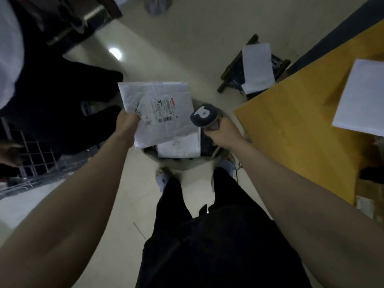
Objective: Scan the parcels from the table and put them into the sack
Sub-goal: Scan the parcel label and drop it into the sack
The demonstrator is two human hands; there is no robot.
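Four white parcels show. One parcel (158, 111), label up, is pinched at its near left corner by the left hand (126, 121), above the open sack (180, 163). A second (179, 146) lies inside the sack. A third (362, 96) sits at 3 o'clock on the yellow table (291, 129), cut off by the frame. A fourth (258, 67) rests on a dark chair (230, 77) at 1 o'clock. The right hand (223, 133) grips one scanner (204, 117).
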